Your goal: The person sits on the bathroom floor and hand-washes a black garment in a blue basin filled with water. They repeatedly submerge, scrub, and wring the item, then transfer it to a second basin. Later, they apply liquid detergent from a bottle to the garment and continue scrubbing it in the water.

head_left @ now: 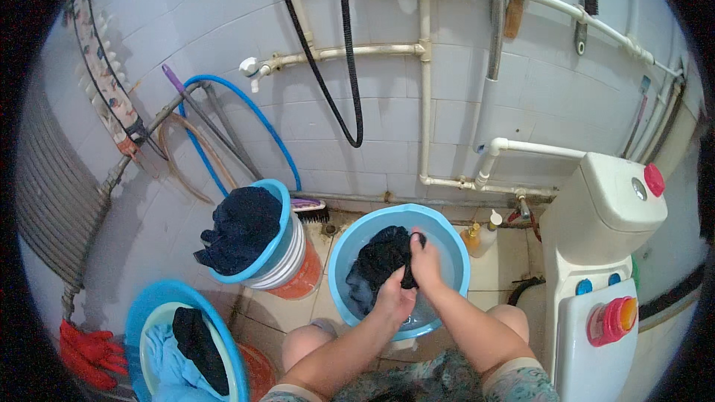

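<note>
Both of my hands are over a light blue basin (337, 274) with some water in it. A wet black garment (378, 257) lies bunched inside, its right part lifted between my hands. My left hand (396, 294) grips the black cloth from below, at the near side. My right hand (426, 260) is closed round the same cloth a little higher and to the right. The garment's kind cannot be made out. Part of the cloth is hidden behind my fingers.
Left of the basin, dark clothes (242, 231) fill a blue basin on a bucket (298, 264). Nearer, another blue tub (138, 327) holds light blue and black clothes. Bottles (488, 234) stand behind right; a toilet (596, 275) is at right. A brush (309, 210) lies by the wall.
</note>
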`<state>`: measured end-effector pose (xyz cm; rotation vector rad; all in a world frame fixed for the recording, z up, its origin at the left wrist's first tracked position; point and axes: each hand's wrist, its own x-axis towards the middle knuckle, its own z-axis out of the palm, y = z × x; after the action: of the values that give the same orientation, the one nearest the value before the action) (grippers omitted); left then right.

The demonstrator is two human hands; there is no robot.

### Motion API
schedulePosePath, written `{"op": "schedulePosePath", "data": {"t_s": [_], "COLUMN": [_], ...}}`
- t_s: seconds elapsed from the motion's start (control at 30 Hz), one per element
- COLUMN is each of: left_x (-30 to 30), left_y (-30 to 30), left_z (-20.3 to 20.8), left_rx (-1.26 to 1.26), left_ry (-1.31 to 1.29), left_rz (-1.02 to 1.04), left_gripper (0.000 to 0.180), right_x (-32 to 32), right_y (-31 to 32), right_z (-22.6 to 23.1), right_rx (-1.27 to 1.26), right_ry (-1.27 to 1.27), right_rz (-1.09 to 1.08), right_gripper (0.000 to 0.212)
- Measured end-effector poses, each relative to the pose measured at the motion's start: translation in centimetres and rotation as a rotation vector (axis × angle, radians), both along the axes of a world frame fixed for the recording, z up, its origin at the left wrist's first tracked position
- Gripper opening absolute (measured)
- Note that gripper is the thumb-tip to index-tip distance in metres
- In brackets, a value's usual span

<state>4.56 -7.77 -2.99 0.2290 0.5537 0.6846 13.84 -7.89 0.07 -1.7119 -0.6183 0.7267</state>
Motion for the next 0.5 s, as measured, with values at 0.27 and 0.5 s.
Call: {"op": "schedulePosePath", "data": {"t_s": [0.27, 0.5], "left_x": [-0.8, -1.6], "left_y": [1.6, 3.7], "left_z": [0.2, 5.2], "left_rx": [0.063, 0.108], "left_ry": [0.138, -0.016], "left_rz": [0.018, 0.097], "left_gripper": [0.042, 0.032], "right_x": [-3.5, 1.2], "right_y": [-0.6, -0.7], "right_z": [-1.9, 1.1], "right_rx": [0.270, 0.287], "right_ry": [-0.352, 0.981], "right_rz": [0.133, -0.023], "right_gripper": [0.039, 0.041]}}
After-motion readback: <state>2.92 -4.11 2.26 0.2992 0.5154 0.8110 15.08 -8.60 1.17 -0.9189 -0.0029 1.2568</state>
